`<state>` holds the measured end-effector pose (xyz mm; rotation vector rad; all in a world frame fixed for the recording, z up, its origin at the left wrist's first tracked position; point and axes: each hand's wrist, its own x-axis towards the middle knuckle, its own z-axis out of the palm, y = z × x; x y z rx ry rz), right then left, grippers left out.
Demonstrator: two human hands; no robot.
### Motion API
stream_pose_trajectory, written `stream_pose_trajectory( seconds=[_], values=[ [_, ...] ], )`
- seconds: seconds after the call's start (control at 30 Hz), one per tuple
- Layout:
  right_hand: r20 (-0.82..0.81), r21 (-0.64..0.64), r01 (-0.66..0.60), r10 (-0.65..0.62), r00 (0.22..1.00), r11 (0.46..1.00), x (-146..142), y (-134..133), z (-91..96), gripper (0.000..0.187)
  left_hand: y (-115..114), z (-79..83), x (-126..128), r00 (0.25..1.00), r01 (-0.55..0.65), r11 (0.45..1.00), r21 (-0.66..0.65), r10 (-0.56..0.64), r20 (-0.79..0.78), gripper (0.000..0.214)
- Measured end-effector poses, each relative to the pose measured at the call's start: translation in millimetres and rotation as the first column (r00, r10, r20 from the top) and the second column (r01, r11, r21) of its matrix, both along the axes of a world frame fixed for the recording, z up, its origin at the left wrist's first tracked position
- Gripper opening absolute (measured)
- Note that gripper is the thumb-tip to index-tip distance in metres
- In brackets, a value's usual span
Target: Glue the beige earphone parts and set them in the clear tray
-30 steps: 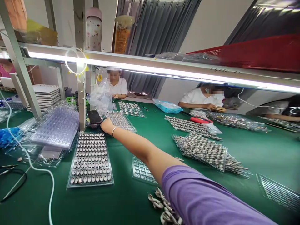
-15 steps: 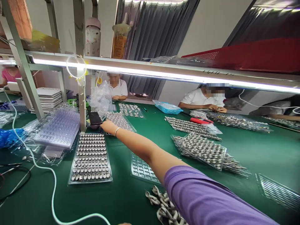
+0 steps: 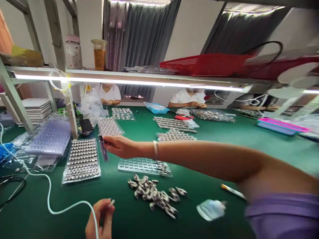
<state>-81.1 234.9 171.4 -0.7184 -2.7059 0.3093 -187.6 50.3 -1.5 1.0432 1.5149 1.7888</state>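
Now the right hand (image 3: pixel 123 147) has been drawn back from the black rectangular object (image 3: pixel 86 125) beyond the clear plastic tray filled with round-topped grey pieces (image 3: pixel 79 180). Gripped in its fingers, just right of that tray, is a slim, dark-topped, pale purple object (image 3: pixel 103 152), too blurred to identify. Nearer than the tray, the left hand (image 3: pixel 103 229) has been brought into fuller view, thumb and fingertip pinched on a small pale piece (image 3: pixel 112 202); both hands thus seem occupied. Right of the tray, the loose heap of curved grey pieces (image 3: pixel 149 192), earlier part-covered by the sleeve (image 3: pixel 284 212), is exposed, untouched.
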Motion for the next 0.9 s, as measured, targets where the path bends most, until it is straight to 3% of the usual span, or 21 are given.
stream_pose_trajectory(
  seconds=[0.07,0.1,0.13,0.17,0.2,0.23,0.27,0.37,0.5,0.6,0.67,0.8,0.9],
  values=[
    [-0.079,-0.169,0.035,-0.049,0.996,0.985,47,-51,5.0,0.018,2,18.0,9,0.953,0.162,0.986,-0.030,-0.148,0.265,0.036],
    [-0.197,-0.451,0.003,-0.102,0.975,0.893,70,-75,3.9,0.018,3,26.4,16,0.927,0.228,0.973,-0.022,-0.210,0.312,0.039],
    [-0.277,-0.657,-0.033,-0.200,0.940,0.753,91,-97,0.4,0.017,4,34.0,24,0.904,0.281,0.959,-0.022,-0.257,0.341,0.039],
    [-0.313,-0.780,-0.074,-0.285,0.906,0.622,110,-116,-5.4,0.017,5,40.6,33,0.877,0.339,0.940,-0.027,-0.306,0.371,0.039],
    [-0.343,-0.842,-0.117,-0.356,0.869,0.526,126,-133,-13.3,0.018,6,46.1,42,0.851,0.389,0.921,-0.033,-0.345,0.395,0.038],
    [-0.380,-0.863,-0.144,-0.435,0.816,0.484,140,-147,-22.7,0.021,6,50.7,53,0.828,0.429,0.902,-0.040,-0.375,0.418,0.038],
    [-0.428,-0.859,-0.170,-0.495,0.756,0.483,152,-157,-33.3,0.025,6,54.5,64,0.804,0.464,0.885,-0.050,-0.397,0.443,0.038],
    [-0.479,-0.861,-0.243,-0.548,0.686,0.447,182,-178,-65.2,0.043,2,62.6,96,0.724,0.543,0.838,-0.060,-0.431,0.539,0.038],
    [-0.583,-0.795,-0.326,-0.494,0.645,0.512,222,-194,-89.3,0.049,-7,70.8,137,0.620,0.619,0.785,-0.030,-0.465,0.632,0.036],
    [-0.584,-0.758,-0.307,-0.391,0.711,0.575,252,-201,-89.9,0.041,-13,75.1,160,0.591,0.663,0.745,-0.073,-0.461,0.662,0.030],
    [-0.543,-0.728,-0.230,-0.338,0.769,0.646,268,-203,-86.6,0.039,-16,77.0,172,0.579,0.686,0.719,-0.108,-0.451,0.679,0.030],
    [-0.455,-0.505,-0.003,-0.264,0.851,0.863,281,-203,-84.0,0.035,-18,79.4,185,0.577,0.719,0.675,-0.165,-0.447,0.683,0.032],
    [-0.377,-0.299,0.185,-0.293,0.879,0.936,281,-202,-88.5,0.036,-19,79.5,189,0.576,0.737,0.649,-0.188,-0.457,0.678,0.030]
  ],
)
